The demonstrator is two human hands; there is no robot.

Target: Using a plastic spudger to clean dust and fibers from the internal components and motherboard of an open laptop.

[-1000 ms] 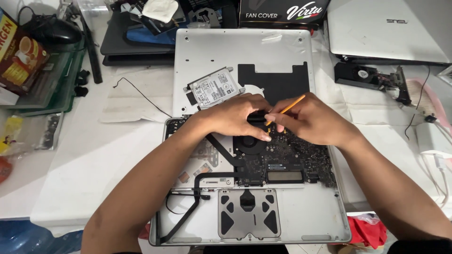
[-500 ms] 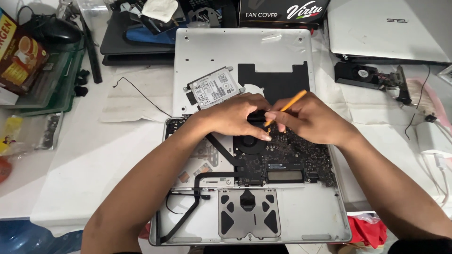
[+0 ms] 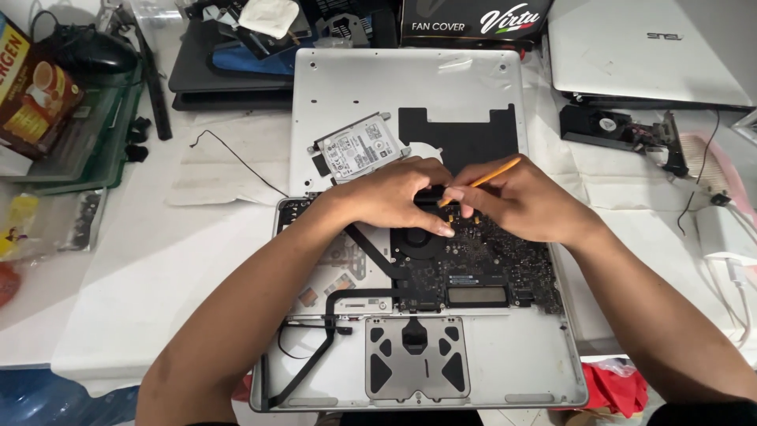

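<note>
Right hand's [image 3: 524, 207] grip pinches an orange stick [image 3: 481, 181] slanting up-right, tip down by the left hand [image 3: 394, 197] pressing the black fan [image 3: 422, 237] at mid-frame.

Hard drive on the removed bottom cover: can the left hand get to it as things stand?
Probably yes. The hard drive lies loose on the silver bottom cover, just beyond the left hand, with nothing on top or between them. The left hand is pressed on the open laptop beside the right hand, so it must lift off first.
</note>
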